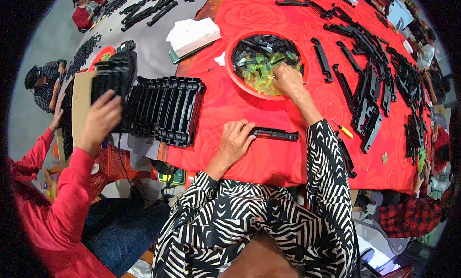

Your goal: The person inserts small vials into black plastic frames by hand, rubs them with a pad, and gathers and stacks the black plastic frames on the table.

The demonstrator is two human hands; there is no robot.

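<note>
My left hand [235, 141] rests on the red cloth, its fingers closed over the left end of a long black plastic strip [276, 134]. The strip's channelled right part lies free on the cloth. My right hand [288, 81] reaches into a round red basin [235, 79], fingers curled together at the heap. Small translucent yellow-green pieces [259, 75] fill the basin's near part, and small black pieces [261, 43] its far part. Whatever those fingertips pinch is hidden among the pieces.
Left of me stands a row of black strips [165, 107]. A co-worker's hand [103, 117] beside it moves a blurred black stack [110, 79]. White tissue [194, 35] lies behind. To the right are many loose strips [367, 91] and a yellow-handled screwdriver [345, 130].
</note>
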